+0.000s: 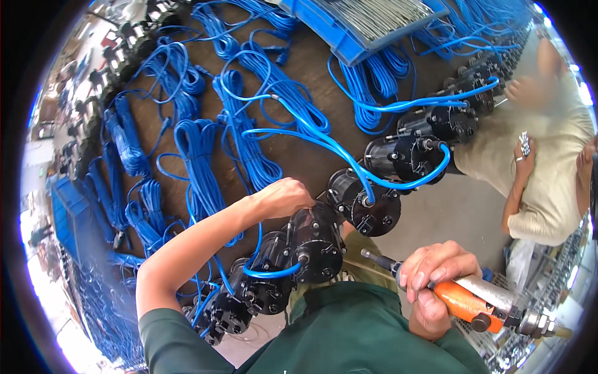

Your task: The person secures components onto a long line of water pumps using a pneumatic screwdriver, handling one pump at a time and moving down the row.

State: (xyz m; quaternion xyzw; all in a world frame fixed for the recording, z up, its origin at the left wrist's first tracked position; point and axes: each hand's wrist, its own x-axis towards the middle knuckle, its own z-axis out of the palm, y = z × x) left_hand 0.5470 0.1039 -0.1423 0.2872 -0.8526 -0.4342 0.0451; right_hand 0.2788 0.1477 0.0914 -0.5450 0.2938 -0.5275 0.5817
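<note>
My right hand (437,271) is wrapped round an orange and silver pneumatic screwdriver (467,304), its bit pointing to the left and its hose fitting to the lower right. At the back of a black cylindrical motor housing (314,237) is my left hand (285,196), fingers curled down; anything between the fingertips is hidden. A blue cable leaves this housing's end face. Just to the right stands another black housing (364,202), with a blue cable looping from its end.
Black housings run in a curved row along the brown table (324,68). Coiled blue cables (202,162) cover much of it. A blue tray (349,37) of thin metal rods stands at the far side. At the right a co-worker in a beige shirt (542,181) holds small metal parts.
</note>
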